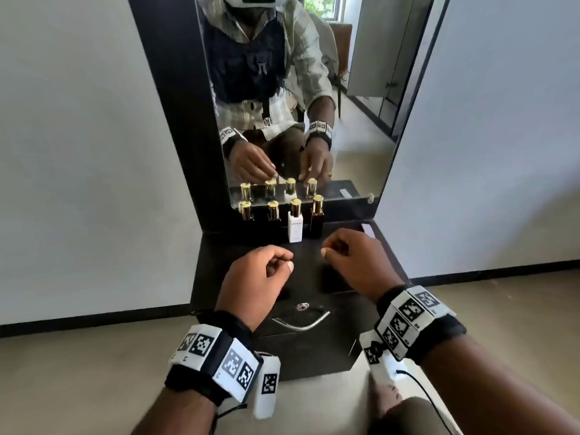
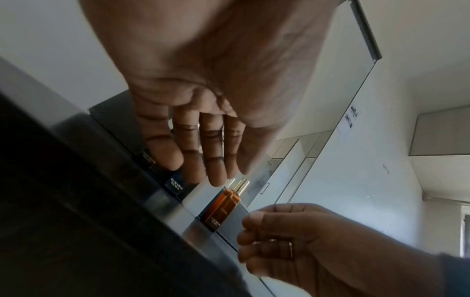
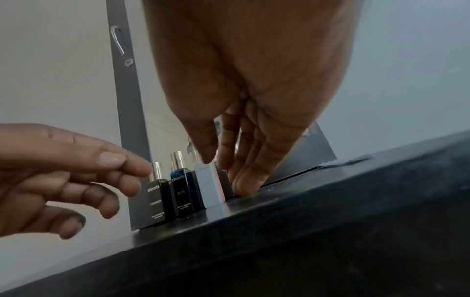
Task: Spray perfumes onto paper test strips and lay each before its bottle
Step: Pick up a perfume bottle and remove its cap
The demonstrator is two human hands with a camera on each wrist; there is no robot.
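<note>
Four gold-capped perfume bottles stand in a row at the back of the black dresser top, against the mirror. From the left they are a dark bottle, a second dark one, a white one and an amber one. My left hand hovers before the dark bottles, fingers loosely curled around nothing. My right hand hovers before the amber bottle, also holding nothing. In the right wrist view its fingers hide the amber bottle. I see no paper strip in either hand.
The mirror rises right behind the bottles. A small pale flat piece lies at the top's back right corner. Below the front edge is a drawer with a metal handle and a lock. White walls flank the dresser.
</note>
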